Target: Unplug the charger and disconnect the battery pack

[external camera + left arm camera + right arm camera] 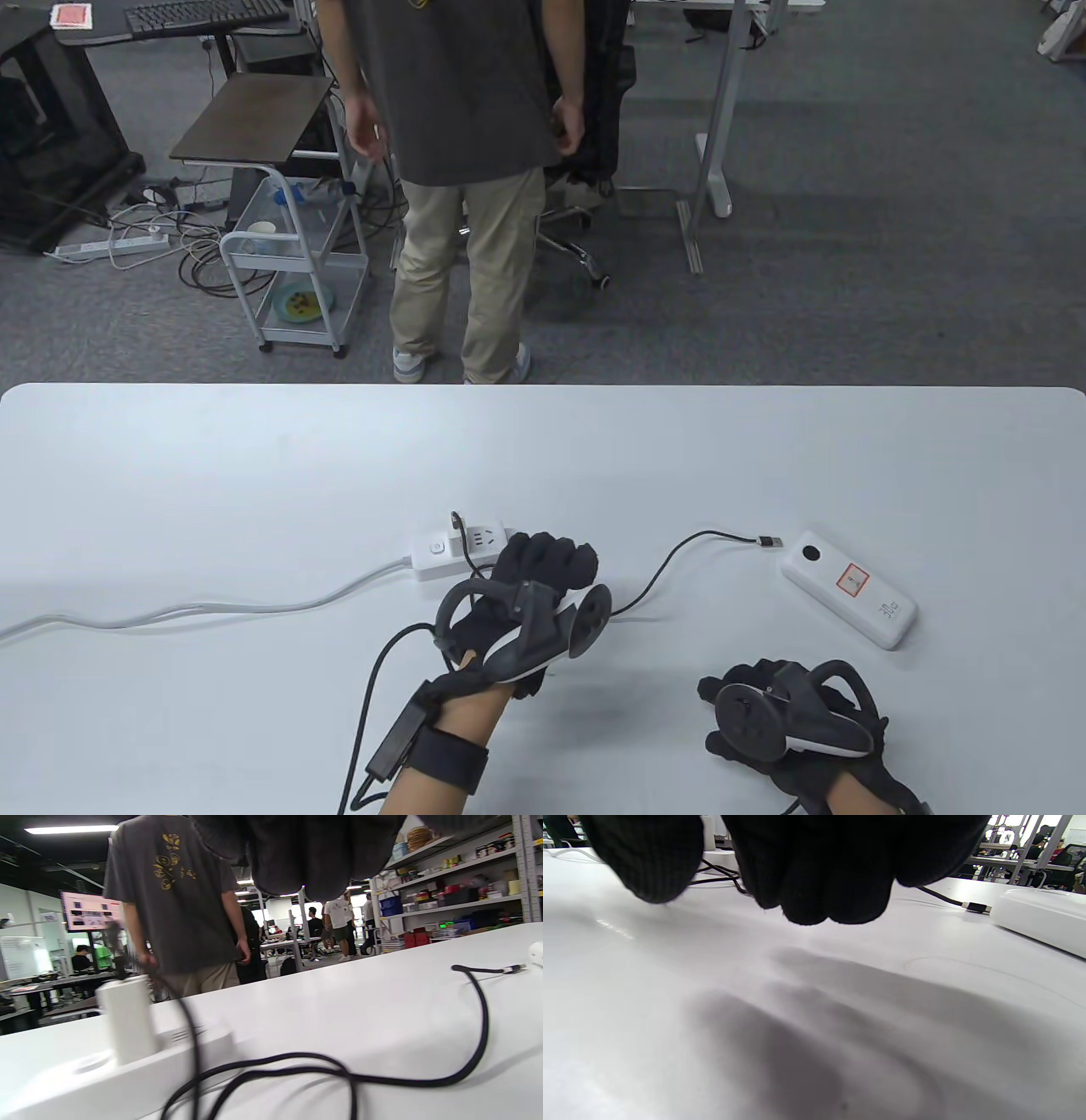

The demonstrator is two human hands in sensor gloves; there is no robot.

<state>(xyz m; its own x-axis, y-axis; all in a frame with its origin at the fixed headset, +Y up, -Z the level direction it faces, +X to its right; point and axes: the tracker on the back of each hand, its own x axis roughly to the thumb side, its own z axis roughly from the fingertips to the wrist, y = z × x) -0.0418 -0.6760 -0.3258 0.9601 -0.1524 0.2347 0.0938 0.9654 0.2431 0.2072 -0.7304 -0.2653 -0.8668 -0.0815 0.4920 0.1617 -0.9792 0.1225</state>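
Two gloved hands are seen: left hand (543, 586) is curled beside the white power strip (458, 553) (charger (458, 536) plugged in), right hand (789, 722) curled, empty; white rectangular battery pack (851, 588) lies disconnected

The black cable (670, 564) loops across the desk (212, 475) between power strip (433, 556) and battery pack (851, 589); bare desk lies beyond them.
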